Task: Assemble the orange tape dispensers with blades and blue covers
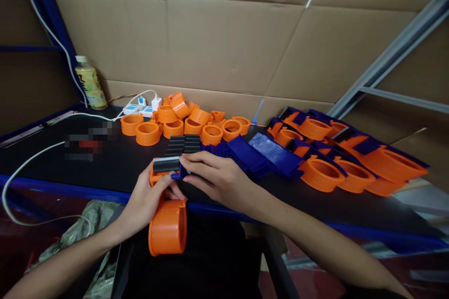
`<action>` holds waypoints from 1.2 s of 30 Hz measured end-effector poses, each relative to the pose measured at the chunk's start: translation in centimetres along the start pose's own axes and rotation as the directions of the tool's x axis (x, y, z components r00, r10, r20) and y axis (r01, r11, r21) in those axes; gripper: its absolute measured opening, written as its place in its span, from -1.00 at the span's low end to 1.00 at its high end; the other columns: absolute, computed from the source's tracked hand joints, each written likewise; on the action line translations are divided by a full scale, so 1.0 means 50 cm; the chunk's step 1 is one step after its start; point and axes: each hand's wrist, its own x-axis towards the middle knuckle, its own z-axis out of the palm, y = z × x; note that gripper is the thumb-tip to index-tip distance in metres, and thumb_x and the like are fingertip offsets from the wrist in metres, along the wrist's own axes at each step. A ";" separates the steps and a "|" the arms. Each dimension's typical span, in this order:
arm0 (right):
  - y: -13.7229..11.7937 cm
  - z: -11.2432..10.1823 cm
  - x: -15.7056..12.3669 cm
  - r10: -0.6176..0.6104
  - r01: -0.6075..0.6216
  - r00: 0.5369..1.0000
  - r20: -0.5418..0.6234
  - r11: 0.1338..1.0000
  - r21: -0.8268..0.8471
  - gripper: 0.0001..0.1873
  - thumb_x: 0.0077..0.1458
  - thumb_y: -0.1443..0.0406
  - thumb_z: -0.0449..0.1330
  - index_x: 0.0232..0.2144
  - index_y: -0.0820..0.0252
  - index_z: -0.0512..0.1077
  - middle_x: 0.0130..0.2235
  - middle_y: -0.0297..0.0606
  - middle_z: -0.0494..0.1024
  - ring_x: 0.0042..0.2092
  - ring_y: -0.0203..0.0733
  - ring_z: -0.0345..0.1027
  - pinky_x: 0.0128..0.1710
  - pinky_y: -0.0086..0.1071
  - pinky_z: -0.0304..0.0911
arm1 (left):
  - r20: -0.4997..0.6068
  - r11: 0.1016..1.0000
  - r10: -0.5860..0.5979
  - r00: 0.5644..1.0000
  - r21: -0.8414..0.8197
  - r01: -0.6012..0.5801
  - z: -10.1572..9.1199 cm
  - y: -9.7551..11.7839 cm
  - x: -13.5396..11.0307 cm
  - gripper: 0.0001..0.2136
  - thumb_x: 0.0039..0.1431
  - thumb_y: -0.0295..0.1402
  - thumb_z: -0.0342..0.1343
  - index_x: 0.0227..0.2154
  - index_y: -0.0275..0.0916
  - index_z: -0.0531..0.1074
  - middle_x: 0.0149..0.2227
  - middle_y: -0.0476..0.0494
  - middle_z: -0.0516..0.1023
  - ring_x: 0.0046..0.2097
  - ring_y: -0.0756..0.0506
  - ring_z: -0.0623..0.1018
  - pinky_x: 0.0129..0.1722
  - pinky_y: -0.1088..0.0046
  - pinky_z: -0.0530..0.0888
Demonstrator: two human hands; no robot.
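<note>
My left hand [147, 196] is closed round an orange plastic tape-dispenser body [168, 229] with a round drum, held at the near edge of the black table [105, 168]. At its top sits a dark toothed blade piece [166, 164]. My right hand [213, 175] pinches a small blue part [180, 173] against that top end. Just beyond the hands lies a stack of black ribbed pieces [184, 144].
Loose orange rings [168, 121] are heaped at the table's back. Blue flat parts [259, 152] and several assembled orange-and-blue dispensers [336, 159] lie to the right. A drink bottle [90, 83], a power strip [140, 108] and white cables stand at the back left, before cardboard walls.
</note>
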 end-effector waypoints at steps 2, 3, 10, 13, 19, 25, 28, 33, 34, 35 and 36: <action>-0.006 0.000 -0.007 -0.015 0.014 1.000 -0.020 0.999 -0.041 -0.62 0.28 0.34 0.19 0.13 0.24 0.43 0.11 -0.08 0.53 0.10 -0.15 0.48 0.13 -0.27 0.45 | 0.027 1.000 -0.004 1.000 0.005 0.004 -0.007 -0.001 -0.001 -0.83 0.20 -0.31 0.26 -0.21 -0.24 0.45 -0.45 -0.14 0.66 -0.40 -0.15 0.67 -0.31 0.38 0.60; -0.008 0.001 -0.011 -0.019 0.016 0.999 -0.045 0.998 -0.058 -0.61 0.28 0.35 0.19 0.14 0.24 0.42 0.12 -0.08 0.53 0.11 -0.15 0.47 0.14 -0.28 0.44 | 0.057 1.000 -0.016 0.998 -0.020 0.017 -0.010 0.000 -0.002 -0.79 0.18 -0.33 0.28 -0.15 -0.23 0.46 -0.39 -0.15 0.67 -0.36 -0.16 0.68 -0.28 0.36 0.60; -0.002 -0.018 -0.027 -0.009 -0.002 0.991 -0.134 0.996 -0.084 -0.67 0.25 0.41 0.20 0.06 0.18 0.50 0.03 -0.13 0.61 0.08 -0.13 0.50 0.09 -0.21 0.46 | 0.314 0.915 0.008 0.949 -0.386 0.120 -0.006 0.020 -0.013 -0.63 0.29 -0.26 0.14 0.13 -0.15 0.46 0.21 -0.33 0.49 0.23 -0.43 0.45 0.12 -0.14 0.43; -0.024 -0.040 -0.028 0.044 -0.057 0.990 -0.135 0.994 -0.091 -0.69 0.25 0.40 0.21 0.03 0.12 0.50 0.06 -0.16 0.58 0.08 -0.12 0.48 0.06 -0.19 0.45 | 0.328 0.918 0.035 0.944 -0.383 0.099 -0.003 0.021 -0.011 -0.54 0.20 -0.22 0.26 0.13 -0.24 0.48 0.18 -0.40 0.51 0.21 -0.46 0.46 0.16 -0.16 0.40; -0.122 -0.035 -0.039 0.170 -0.175 0.984 -0.053 0.980 -0.100 -0.71 0.21 0.12 0.27 -0.08 0.11 0.53 -0.14 -0.17 0.62 -0.17 -0.16 0.52 -0.23 -0.30 0.47 | 0.172 0.920 0.011 0.985 -0.387 0.058 -0.009 0.021 -0.015 -0.49 -0.02 -0.41 0.40 0.07 -0.22 0.54 0.06 -0.29 0.62 0.08 -0.44 0.57 0.19 -0.12 0.40; -0.140 0.002 -0.046 0.196 -0.181 0.979 0.059 0.963 -0.198 -0.82 0.29 0.18 0.18 -0.27 0.13 0.53 -0.24 -0.19 0.61 -0.29 -0.21 0.49 -0.39 -0.35 0.39 | 0.109 0.949 0.009 0.994 -0.313 0.026 0.001 0.027 -0.029 -0.45 -0.06 -0.41 0.44 0.06 -0.19 0.52 0.03 -0.31 0.62 0.10 -0.42 0.57 0.13 0.05 0.48; -0.118 -0.014 -0.038 0.245 -0.244 0.969 -0.033 0.969 0.032 -0.87 0.28 0.25 0.21 -0.22 0.15 0.54 -0.21 -0.22 0.62 -0.26 -0.26 0.50 -0.33 -0.42 0.40 | 0.162 0.932 0.067 0.985 -0.362 -0.004 -0.001 0.028 -0.021 -0.40 -0.12 -0.11 0.46 0.02 -0.20 0.56 0.06 -0.33 0.60 0.17 -0.46 0.50 0.15 0.03 0.45; -0.113 -0.031 -0.033 0.421 -0.467 0.880 0.218 0.689 0.554 -0.73 0.30 0.14 0.18 -0.23 0.22 0.55 -0.34 -0.32 0.61 -0.41 -0.34 0.46 -0.41 -0.50 0.38 | 0.374 0.853 0.037 0.927 -0.495 0.166 0.005 0.020 -0.017 -0.38 0.06 0.09 0.27 0.10 -0.20 0.52 0.16 -0.34 0.53 0.26 -0.42 0.41 0.24 -0.01 0.33; -0.116 -0.031 -0.036 0.407 -0.512 0.859 0.312 0.645 0.567 -0.69 0.33 0.12 0.14 -0.24 0.23 0.55 -0.38 -0.34 0.60 -0.46 -0.36 0.45 -0.46 -0.51 0.36 | 0.432 0.836 0.023 0.902 -0.503 0.220 0.006 0.016 -0.018 -0.31 0.03 0.11 0.29 0.15 -0.19 0.47 0.17 -0.35 0.52 0.25 -0.41 0.42 0.24 0.00 0.32; -0.117 -0.035 -0.039 0.388 -0.532 0.847 0.365 0.652 0.541 -0.66 0.34 0.11 0.11 -0.25 0.22 0.55 -0.41 -0.36 0.59 -0.48 -0.37 0.43 -0.49 -0.52 0.34 | 0.478 0.821 0.012 0.878 -0.506 0.265 0.007 0.013 -0.018 -0.24 -0.02 0.12 0.32 0.20 -0.20 0.43 0.16 -0.37 0.52 0.23 -0.41 0.44 0.24 0.00 0.32; -0.114 -0.042 -0.043 0.379 -0.524 0.848 0.370 0.708 0.474 -0.65 0.35 0.11 0.10 -0.27 0.21 0.56 -0.42 -0.36 0.58 -0.48 -0.37 0.44 -0.48 -0.52 0.33 | 0.509 0.808 0.004 0.861 -0.509 0.297 0.006 0.009 -0.018 -0.19 -0.06 0.11 0.34 0.21 -0.23 0.40 0.12 -0.37 0.55 0.19 -0.40 0.48 0.24 0.00 0.32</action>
